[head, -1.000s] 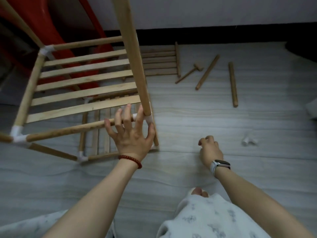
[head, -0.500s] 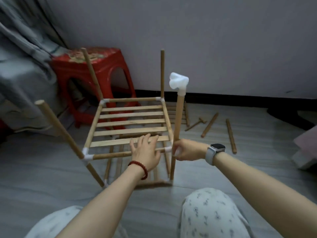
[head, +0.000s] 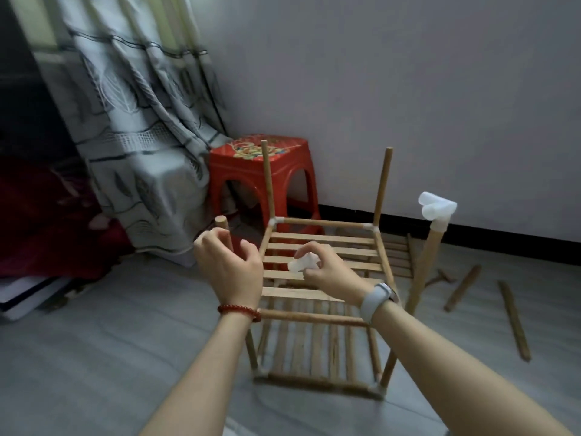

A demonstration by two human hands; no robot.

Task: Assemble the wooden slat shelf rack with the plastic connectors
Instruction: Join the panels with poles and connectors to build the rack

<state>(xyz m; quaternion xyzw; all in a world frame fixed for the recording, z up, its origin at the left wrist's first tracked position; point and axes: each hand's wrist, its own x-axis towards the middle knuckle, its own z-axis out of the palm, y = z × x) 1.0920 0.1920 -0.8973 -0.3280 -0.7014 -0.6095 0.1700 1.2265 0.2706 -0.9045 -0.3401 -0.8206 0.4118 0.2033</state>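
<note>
Rack (head: 323,278) stands on the floor (head: 125,357), partly built: two slatted shelves joined, four posts rising from the upper shelf's corners.

Near-right post (head: 424,269) already wears a white plastic connector (head: 437,209) on its tip. The two far posts and the near-left post (head: 224,229) are bare on top.

Right hand (head: 330,272) pinches a loose white connector (head: 303,262) between thumb and fingertips, held over the upper shelf's slats.

Left hand (head: 231,265) sits right at the near-left post, fingers curled and partly parted. Whether they actually grip the post or only cup round it, cannot tell; the hand hides the contact.

Key relation: the bare post tip lies to the left of and above the held connector, near but not touching. The post's long axis runs close to upright, leaning a little toward the left. Left hand is the nearer one to the post; right hand carries the part.

Judgement: next move likely needs the connector's socket turned downward and lined up with that axis, then pressed on while the left hand steadies the post. Socket direction is not readable here.

Loose sticks (head: 462,287) lie on the floor to the right. Red stool (head: 261,165) behind has a printed top; no legible writing or brands anywhere. Watch (head: 377,297) face is turned away.
</note>
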